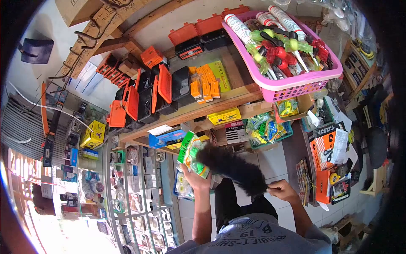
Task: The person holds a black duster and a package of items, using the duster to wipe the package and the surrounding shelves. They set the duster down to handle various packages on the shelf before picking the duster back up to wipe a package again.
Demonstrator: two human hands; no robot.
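My left hand (197, 180) grips a green-labelled plastic packet (185, 153) from below, with something bright green inside it. In my right hand (282, 190) is the end of a black fluffy duster (239, 171), pinched between fingers and thumb. The duster stretches across in front of my body, and its far tip overlaps the packet in this view. Just below my left hand, a clear bag (183, 189) with pale round items shows partly behind the wrist. A container of green, blue and yellow packets (264, 130) lies beyond the duster.
A pink basket (292, 87) full of tubes and spray nozzles stands on the wooden shelf (192, 113). Black cases with orange lids (163, 84) and small orange boxes (205, 82) share that shelf. At left is a glass display case (137, 199); at right, an orange-and-black box (325, 148).
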